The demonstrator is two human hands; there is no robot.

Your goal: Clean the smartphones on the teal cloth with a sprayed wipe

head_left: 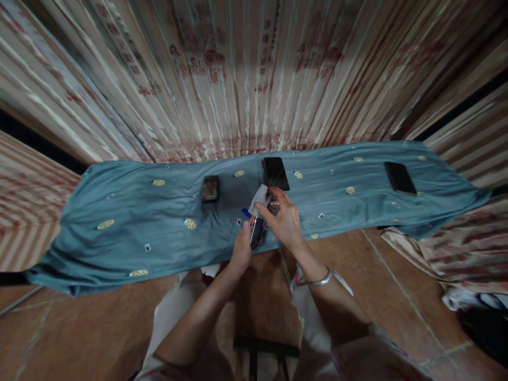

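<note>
My left hand (241, 247) grips a dark, shiny, phone-like object (256, 234) by its side, above the near edge of the cloth-covered table. The fingers of my right hand (284, 218) are pinched on a thin pale grey sheet (259, 199), which rises over the far end of the dark object. Whether the sheet is cloth or film I cannot tell. A small blue strip (246, 212) sticks out to the left of the sheet. Just beyond my right fingers lies a black flat rectangular item (275, 173).
A blue-green patterned cloth (119, 211) covers the long narrow table. A small dark box (210, 189) stands left of centre; a black phone-like slab (400, 178) lies at the right. Striped curtains (238, 79) hang behind and at both sides. Tiled floor (381, 296) shows below.
</note>
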